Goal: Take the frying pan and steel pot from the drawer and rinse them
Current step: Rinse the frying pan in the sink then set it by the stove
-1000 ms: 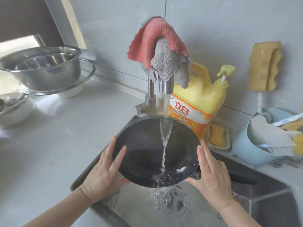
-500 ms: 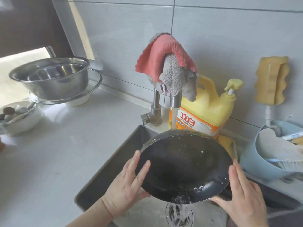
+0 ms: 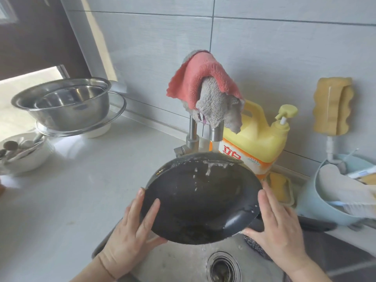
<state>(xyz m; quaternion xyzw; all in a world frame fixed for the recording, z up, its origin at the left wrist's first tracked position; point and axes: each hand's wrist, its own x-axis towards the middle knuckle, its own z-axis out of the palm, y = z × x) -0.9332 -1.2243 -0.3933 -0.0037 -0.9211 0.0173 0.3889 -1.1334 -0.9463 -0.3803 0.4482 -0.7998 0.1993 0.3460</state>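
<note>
The black frying pan (image 3: 200,202) is tilted steeply toward me over the sink (image 3: 179,259), its top rim right under the tap spout (image 3: 216,131). Water runs onto that rim and trickles down the inside. My left hand (image 3: 133,235) grips the pan's left edge, fingers spread on the inner surface. On the right edge sits my right hand (image 3: 278,228), near where the dark handle (image 3: 313,223) sticks out to the right. A steel pot (image 3: 63,102) stands on the counter at far left, stacked with another steel bowl inside it.
A pink and grey cloth (image 3: 207,88) hangs over the tap. A yellow detergent jug (image 3: 258,137) stands behind the pan. A blue tub (image 3: 335,192) with brushes is at right, a yellow sponge (image 3: 333,104) hangs on the wall, a white bowl (image 3: 24,155) of utensils at left.
The pan has been lifted and tipped more upright; the stream that fell into its middle now strikes the top rim. Both hands rose with it, keeping their hold.
</note>
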